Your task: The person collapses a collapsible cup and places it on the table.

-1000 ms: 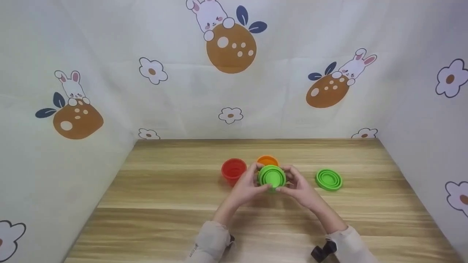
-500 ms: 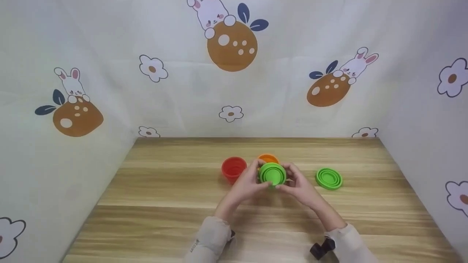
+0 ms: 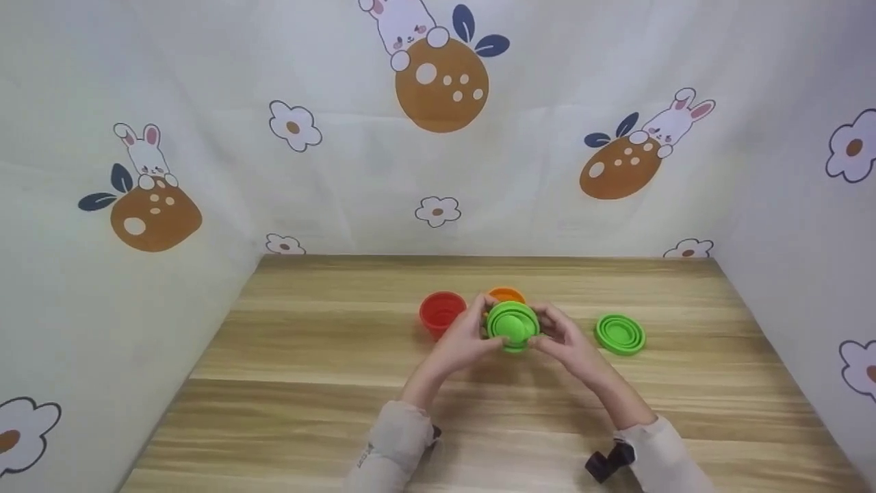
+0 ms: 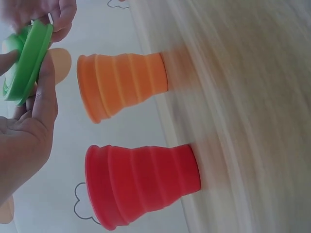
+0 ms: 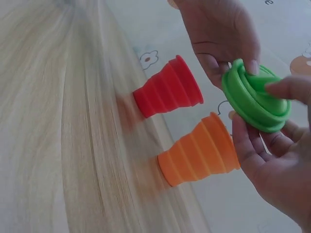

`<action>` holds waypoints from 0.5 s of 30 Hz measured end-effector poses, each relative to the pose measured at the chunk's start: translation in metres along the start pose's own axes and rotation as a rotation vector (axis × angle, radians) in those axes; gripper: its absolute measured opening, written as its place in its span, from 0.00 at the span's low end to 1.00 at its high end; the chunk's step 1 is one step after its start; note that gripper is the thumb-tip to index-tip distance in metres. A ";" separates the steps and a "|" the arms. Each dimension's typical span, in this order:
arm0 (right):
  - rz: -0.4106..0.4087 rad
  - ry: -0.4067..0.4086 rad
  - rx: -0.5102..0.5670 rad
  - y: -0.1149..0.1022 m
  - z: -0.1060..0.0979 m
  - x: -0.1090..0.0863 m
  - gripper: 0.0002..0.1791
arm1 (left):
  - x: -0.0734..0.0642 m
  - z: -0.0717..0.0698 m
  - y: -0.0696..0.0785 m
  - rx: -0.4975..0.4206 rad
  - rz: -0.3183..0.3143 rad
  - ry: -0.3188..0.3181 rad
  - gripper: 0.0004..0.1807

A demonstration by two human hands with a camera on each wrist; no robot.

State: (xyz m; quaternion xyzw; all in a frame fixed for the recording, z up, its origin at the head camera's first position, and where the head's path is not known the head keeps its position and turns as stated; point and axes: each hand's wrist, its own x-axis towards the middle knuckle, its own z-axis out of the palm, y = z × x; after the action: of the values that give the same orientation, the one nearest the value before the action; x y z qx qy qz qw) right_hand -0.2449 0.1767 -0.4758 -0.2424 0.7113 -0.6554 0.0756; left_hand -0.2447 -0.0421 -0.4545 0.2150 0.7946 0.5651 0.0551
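Note:
Both hands hold a flattened green collapsible cup (image 3: 513,325) above the table, its ringed inner side facing the head camera. The left hand (image 3: 469,335) grips its left rim, thumb on the inner rings. On the opposite side the right hand (image 3: 564,339) pinches the rim, thumb also at the rings. In the right wrist view the green cup (image 5: 255,99) has its middle pushed out unevenly under the thumbs. Behind the hands stand a red collapsible cup (image 4: 141,182) and an orange collapsible cup (image 4: 124,80), both extended and upright on the table.
A second flattened green cup (image 3: 620,334) lies on the wooden table (image 3: 308,411), to the right of the right hand. A patterned cloth (image 3: 342,171) walls the table at the back and both sides.
The thumbs have pressed into the green cup, and its inner rings now look uneven. Both hands keep their hold, and the other cups stay in place while the head view shifts slightly.

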 end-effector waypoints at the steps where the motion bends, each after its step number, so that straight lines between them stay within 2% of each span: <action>1: 0.002 -0.011 0.014 -0.001 0.000 -0.001 0.28 | 0.000 0.000 -0.001 -0.005 0.007 -0.001 0.23; 4: 0.005 -0.025 0.040 -0.002 -0.001 -0.001 0.27 | -0.001 -0.001 -0.002 -0.022 0.018 -0.008 0.23; 15: -0.004 0.028 -0.041 -0.001 0.002 0.002 0.24 | -0.003 -0.001 -0.003 -0.027 0.011 -0.017 0.22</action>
State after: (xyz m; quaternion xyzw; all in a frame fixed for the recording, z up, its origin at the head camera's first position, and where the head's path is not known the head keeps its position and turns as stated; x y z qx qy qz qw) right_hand -0.2456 0.1742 -0.4751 -0.2359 0.7250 -0.6444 0.0593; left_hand -0.2433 -0.0447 -0.4572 0.2233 0.7851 0.5744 0.0616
